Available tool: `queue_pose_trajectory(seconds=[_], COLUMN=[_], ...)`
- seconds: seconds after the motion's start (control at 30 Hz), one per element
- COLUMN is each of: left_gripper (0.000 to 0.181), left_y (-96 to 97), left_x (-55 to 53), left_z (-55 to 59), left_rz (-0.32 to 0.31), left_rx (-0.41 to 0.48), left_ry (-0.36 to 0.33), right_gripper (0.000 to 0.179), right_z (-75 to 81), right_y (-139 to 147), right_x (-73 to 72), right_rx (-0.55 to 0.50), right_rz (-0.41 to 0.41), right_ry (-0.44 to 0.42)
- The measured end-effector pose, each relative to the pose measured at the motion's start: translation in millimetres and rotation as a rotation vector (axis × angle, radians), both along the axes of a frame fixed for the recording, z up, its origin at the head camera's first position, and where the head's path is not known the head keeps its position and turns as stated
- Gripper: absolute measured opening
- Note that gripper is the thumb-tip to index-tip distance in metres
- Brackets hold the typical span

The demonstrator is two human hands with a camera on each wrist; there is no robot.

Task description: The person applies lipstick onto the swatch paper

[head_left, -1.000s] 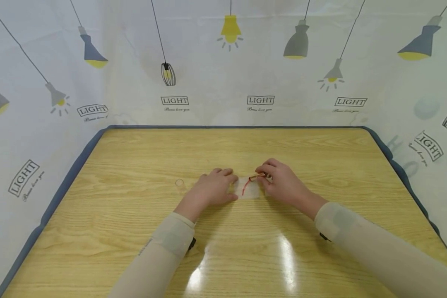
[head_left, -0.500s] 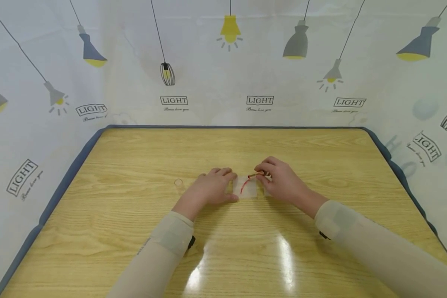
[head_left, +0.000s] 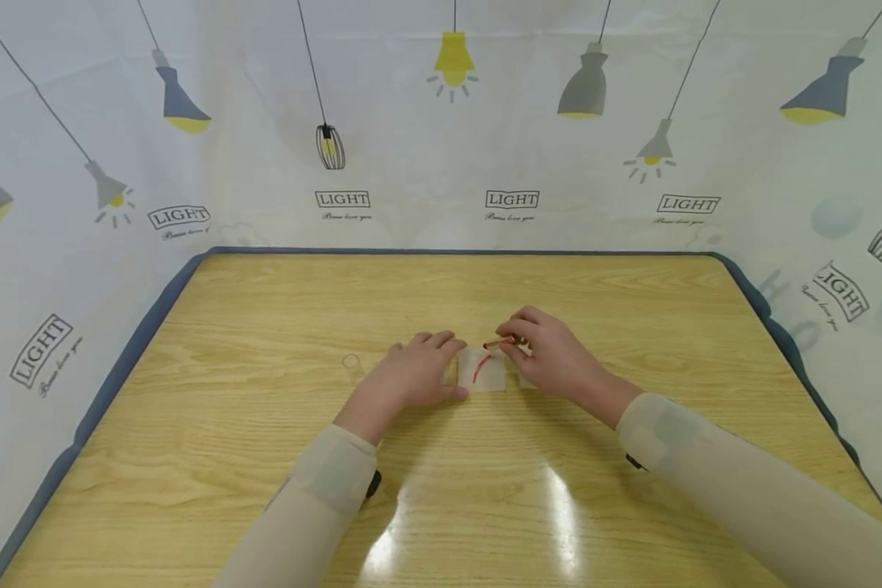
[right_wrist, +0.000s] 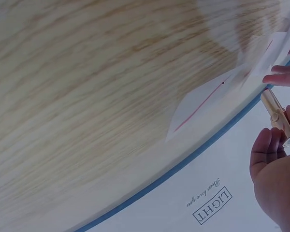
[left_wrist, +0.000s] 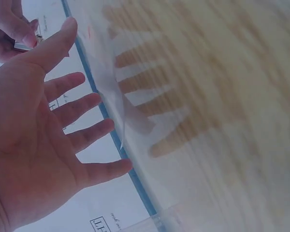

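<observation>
My left hand (head_left: 416, 371), fingers spread, rests at the left side of a small white paper (head_left: 491, 376); the thumb lies near its lower left corner and the fingertips at its upper left. A curved red stroke (head_left: 479, 369) marks this paper. Between thumb and fingers my right hand (head_left: 551, 347) holds a slim gold lipstick (head_left: 498, 342), its red tip at the paper's far edge, just past the stroke's upper end. In the right wrist view the lipstick's gold tube (right_wrist: 275, 113) shows a round detail on its side. A second paper (right_wrist: 198, 106) with a red line lies under the right hand.
Left of my left hand stands a small clear thing with a thin round rim (head_left: 350, 360). The glossy wooden table (head_left: 323, 514) mirrors the hands. A blue edge (head_left: 412, 251) runs along its back, below a white cloth wall (head_left: 426, 147) printed with lamps.
My right hand has shifted slightly left and away from me with the lipstick. Its tip, earlier on the stroke's upper end, now sits a little beyond it. The left hand has barely moved.
</observation>
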State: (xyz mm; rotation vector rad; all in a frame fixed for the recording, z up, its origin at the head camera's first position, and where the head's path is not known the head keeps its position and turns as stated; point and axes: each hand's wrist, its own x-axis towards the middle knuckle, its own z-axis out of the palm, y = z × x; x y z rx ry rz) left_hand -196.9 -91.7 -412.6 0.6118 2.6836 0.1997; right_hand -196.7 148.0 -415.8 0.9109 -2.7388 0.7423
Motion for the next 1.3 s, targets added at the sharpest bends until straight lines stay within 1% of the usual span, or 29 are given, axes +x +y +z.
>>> queue_pose_trajectory(seconds=[0.27, 0.5, 0.63, 0.77, 0.93, 1.17, 1.3], left_gripper=[0.084, 0.082, 0.082, 0.081, 0.081, 0.078, 0.076], left_y=[-2.4, -6.5, -9.2, -11.8, -15.3, -21.8, -24.2], left_x=[7.5, 19.7, 26.6, 32.7, 39.8, 49.1, 53.8], left_z=[8.8, 19.3, 22.6, 25.1, 27.6, 27.6, 28.7], left_rz=[-0.015, -0.015, -0.013, -0.015, -0.038, -0.057, -0.057], left_rx=[-0.009, 0.005, 0.015, 0.023, 0.014, 0.024, 0.027], left_ry=[0.075, 0.091, 0.09, 0.095, 0.126, 0.157, 0.159], right_gripper=[0.019, 0.018, 0.018, 0.018, 0.019, 0.02, 0.02], right_z=[1.2, 2.0, 3.0, 2.8, 5.6, 11.0, 12.3], right_y=[-8.3, -13.5, -15.5, -18.2, -23.8, -31.4, -36.8], right_x=[-1.0, -1.0, -0.4, -0.2, 2.0, 5.5, 5.3], right_rx=[-0.017, -0.031, -0.038, -0.039, -0.037, -0.033, -0.036], right_rz=[0.017, 0.024, 0.028, 0.033, 0.034, 0.042, 0.059], right_ry=[0.028, 0.024, 0.032, 0.039, 0.023, 0.005, 0.026])
